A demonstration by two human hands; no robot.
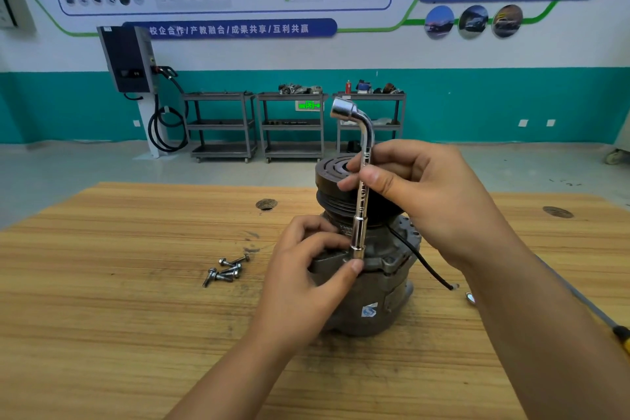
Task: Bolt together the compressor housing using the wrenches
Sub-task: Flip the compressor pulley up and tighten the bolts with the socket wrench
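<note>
A grey metal compressor housing stands upright on the wooden table, with a dark grooved pulley on top. A chrome L-shaped socket wrench stands vertical, its lower socket set down on the housing flange. My right hand pinches the wrench shaft between thumb and fingers. My left hand grips the housing flange, its thumb and forefinger beside the socket's lower end. The bolt under the socket is hidden.
Several loose bolts lie on the table left of the housing. A black cable runs from the housing to the right. A yellow-handled tool lies at the right edge. Two holes mark the tabletop. Shelving carts stand at the far wall.
</note>
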